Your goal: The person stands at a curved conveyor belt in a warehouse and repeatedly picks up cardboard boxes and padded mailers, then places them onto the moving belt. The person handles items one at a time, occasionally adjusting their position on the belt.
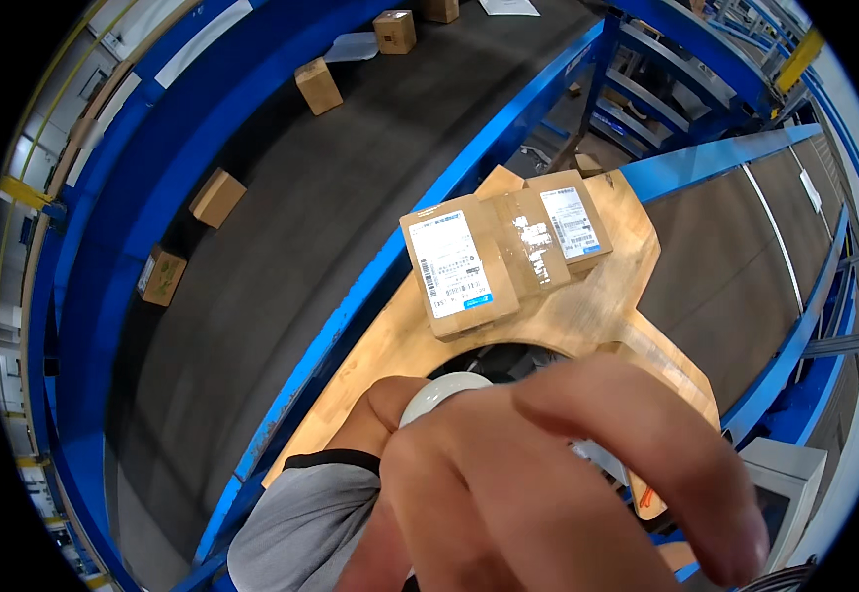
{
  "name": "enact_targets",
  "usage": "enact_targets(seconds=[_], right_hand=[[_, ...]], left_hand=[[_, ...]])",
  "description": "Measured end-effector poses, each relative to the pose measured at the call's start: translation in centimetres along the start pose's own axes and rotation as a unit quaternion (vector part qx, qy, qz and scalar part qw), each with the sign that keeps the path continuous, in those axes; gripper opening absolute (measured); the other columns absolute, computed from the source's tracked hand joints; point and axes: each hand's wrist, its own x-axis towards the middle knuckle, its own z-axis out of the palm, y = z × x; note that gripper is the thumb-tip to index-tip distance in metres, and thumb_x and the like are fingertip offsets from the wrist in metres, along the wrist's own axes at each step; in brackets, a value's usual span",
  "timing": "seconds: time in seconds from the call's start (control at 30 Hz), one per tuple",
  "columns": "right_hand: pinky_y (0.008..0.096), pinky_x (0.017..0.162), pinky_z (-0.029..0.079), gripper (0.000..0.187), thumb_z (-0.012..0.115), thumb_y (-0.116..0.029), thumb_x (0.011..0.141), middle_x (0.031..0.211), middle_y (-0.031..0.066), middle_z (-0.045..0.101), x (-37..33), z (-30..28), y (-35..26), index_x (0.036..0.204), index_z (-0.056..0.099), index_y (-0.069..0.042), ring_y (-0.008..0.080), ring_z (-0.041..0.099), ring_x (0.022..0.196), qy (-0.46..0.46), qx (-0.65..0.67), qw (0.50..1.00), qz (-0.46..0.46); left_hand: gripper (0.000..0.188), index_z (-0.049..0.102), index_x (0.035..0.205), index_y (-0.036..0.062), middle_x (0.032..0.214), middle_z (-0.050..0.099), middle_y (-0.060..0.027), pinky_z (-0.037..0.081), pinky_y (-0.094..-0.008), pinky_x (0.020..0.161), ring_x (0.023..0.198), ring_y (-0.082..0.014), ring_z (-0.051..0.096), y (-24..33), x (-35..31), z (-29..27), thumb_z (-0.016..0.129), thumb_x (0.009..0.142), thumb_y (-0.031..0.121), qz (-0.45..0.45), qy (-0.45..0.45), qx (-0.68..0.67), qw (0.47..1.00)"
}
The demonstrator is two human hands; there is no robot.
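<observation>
My left hand (538,474) is raised very close to the camera and fills the lower middle, slightly blurred. One finger arches out to the right, apart from the others, whose tips run out of the picture. I see nothing held in it. A pale band-like thing (444,390) shows behind its back edge, by the bent arm with the grey sleeve (296,533). Beyond the hand, a few brown cardboard boxes stand on a wooden worktop, among them one with a white label (452,266) and another labelled box (570,219). My right hand does not show.
The wooden worktop (351,370) has a curved cut-out. Left of it runs a wide dark conveyor (291,207) with blue sides, carrying several small boxes, one of them here (217,197), and a clear bag (353,46). Another belt (715,257) lies right, near a grey case (789,474).
</observation>
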Motion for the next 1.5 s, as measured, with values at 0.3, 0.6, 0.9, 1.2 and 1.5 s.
enact_targets(seconds=[0.3, 0.6, 0.9, 1.2, 1.5], right_hand=[[0.0575, 0.092, 0.047, 0.056, 0.062, -0.04, 0.094, 0.134, 0.0159, 0.059, 4.6, -2.8, -5.3, 0.133, 0.055, 0.001, 0.034, 0.057, 0.108, 0.117, 0.09, 0.984, 0.098], [0.0634, 0.094, 0.044, 0.068, 0.048, -0.054, 0.101, 0.142, 0.0121, 0.053, 6.7, -4.4, -8.1, 0.144, 0.05, -0.001, 0.0355, 0.054, 0.114, 0.105, 0.115, 0.983, 0.1], [0.063, 0.09, 0.045, 0.059, 0.055, -0.048, 0.099, 0.149, 0.0067, 0.052, 6.2, -3.3, -9.0, 0.146, 0.052, -0.012, 0.0357, 0.057, 0.113, 0.125, 0.098, 0.979, 0.127], [0.0624, 0.089, 0.043, 0.054, 0.059, -0.043, 0.095, 0.142, 0.0095, 0.054, 5.9, -3.4, -7.1, 0.139, 0.056, -0.011, 0.0345, 0.058, 0.11, 0.102, 0.089, 0.985, 0.103], [0.065, 0.092, 0.041, 0.065, 0.065, -0.049, 0.094, 0.153, 0.0106, 0.043, 5.6, -5.2, -7.8, 0.146, 0.049, -0.015, 0.0359, 0.055, 0.117, 0.063, 0.078, 0.992, 0.077]], left_hand=[[0.063, 0.053, 0.141, 0.0001, 0.142, 0.054, -0.0199, 0.041, -0.0479, 0.11, 0.131, -0.0393, 0.051, -1.7, 0.0, -1.1, 0.06, 0.099, 0.046, -0.031, -0.011, -0.058, 0.998], [0.065, 0.051, 0.145, 0.0024, 0.149, 0.051, -0.0162, 0.036, -0.0482, 0.115, 0.138, -0.0399, 0.045, -2.7, -0.1, -2.4, 0.061, 0.098, 0.046, -0.071, -0.012, -0.109, 0.991], [0.068, 0.049, 0.15, 0.0046, 0.156, 0.048, -0.0125, 0.031, -0.0486, 0.119, 0.145, -0.0404, 0.039, -7.2, -2.8, -4.5, 0.062, 0.096, 0.046, -0.209, -0.009, 0.035, 0.977], [0.082, 0.038, 0.156, 0.0089, 0.169, 0.021, -0.0125, 0.021, -0.0561, 0.123, 0.156, -0.0392, 0.014, -22.0, -20.7, -8.4, 0.073, 0.089, 0.038, -0.433, -0.233, 0.529, 0.692], [0.095, 0.03, 0.161, 0.0152, 0.17, 0.019, -0.0108, 0.025, -0.0599, 0.121, 0.157, -0.0355, 0.013, -21.6, -20.9, -9.0, 0.08, 0.082, 0.035, -0.426, -0.306, 0.564, 0.638]])
